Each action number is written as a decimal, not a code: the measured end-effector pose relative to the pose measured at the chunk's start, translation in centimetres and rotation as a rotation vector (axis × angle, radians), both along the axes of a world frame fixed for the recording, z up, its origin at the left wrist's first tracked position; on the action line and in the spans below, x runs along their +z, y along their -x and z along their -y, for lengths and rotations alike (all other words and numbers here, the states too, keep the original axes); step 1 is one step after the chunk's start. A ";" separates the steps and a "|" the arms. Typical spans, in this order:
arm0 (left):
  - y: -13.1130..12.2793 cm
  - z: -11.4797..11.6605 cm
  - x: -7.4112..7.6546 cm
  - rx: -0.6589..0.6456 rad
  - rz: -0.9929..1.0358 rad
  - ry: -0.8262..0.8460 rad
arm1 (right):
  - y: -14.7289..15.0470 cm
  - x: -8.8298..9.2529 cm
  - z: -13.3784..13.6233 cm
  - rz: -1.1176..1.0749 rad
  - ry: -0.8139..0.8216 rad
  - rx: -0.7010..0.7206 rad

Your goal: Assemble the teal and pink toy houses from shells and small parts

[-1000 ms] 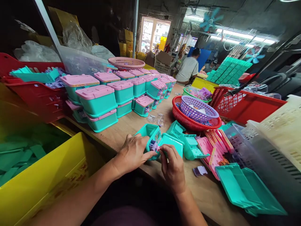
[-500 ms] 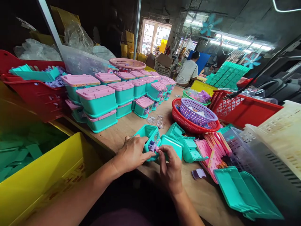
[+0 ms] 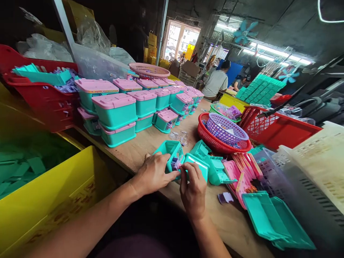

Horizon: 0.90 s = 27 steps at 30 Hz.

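A lidless teal plastic box (image 3: pixel 168 147) stands near the table's front edge, a small purple part (image 3: pixel 176 163) on its right-hand end. My left hand (image 3: pixel 154 172) is wrapped over the box's near side, its thumb reaching toward the purple part. With thumb and forefinger, my right hand (image 3: pixel 194 184) pinches a small pink piece (image 3: pixel 182 167) against that purple part. Behind my right fingers lies a teal tray-like piece (image 3: pixel 199 165). Further right are more loose teal parts (image 3: pixel 217 170) and a small dark purple piece with a pale flap (image 3: pixel 225 197).
Teal boxes with pink lids (image 3: pixel 115 111) stand stacked at the back left. A red basket (image 3: pixel 212 138) bears a purple basket (image 3: pixel 228 127). Pink lids (image 3: pixel 243 168) and teal trays (image 3: pixel 274 218) lie right; a yellow bin (image 3: pixel 53 200) stands left. A person (image 3: pixel 215 84) sits further back.
My right hand has shifted slightly left and up at the purple part, still pinching the pink piece. My left hand stays on the box. The whole view has tilted a little.
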<state>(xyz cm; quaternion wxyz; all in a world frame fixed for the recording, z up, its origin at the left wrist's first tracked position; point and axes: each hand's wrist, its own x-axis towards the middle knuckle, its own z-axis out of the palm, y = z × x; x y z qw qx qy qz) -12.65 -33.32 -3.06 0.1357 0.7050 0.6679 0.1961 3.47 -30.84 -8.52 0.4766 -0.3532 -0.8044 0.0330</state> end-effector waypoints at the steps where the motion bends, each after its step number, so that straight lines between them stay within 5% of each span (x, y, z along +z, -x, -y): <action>1: 0.2 0.2 -0.1 -0.024 -0.020 -0.013 | 0.0 -0.3 0.4 -0.006 -0.005 -0.007; 9: 0.2 1.9 -1.5 -0.203 -0.287 -0.149 | -0.1 -3.6 3.2 -0.082 0.095 -0.010; 17: 1.1 0.7 -2.4 -0.249 -0.398 -0.235 | -1.1 -2.4 2.5 0.003 0.301 0.226; 22: 3.0 -1.7 -2.9 -0.291 -0.419 -0.268 | 0.1 -1.5 1.0 0.208 0.201 0.189; 27: 6.0 -6.3 -4.5 -0.483 -0.378 -0.406 | 1.9 -1.1 -1.7 0.460 0.181 0.024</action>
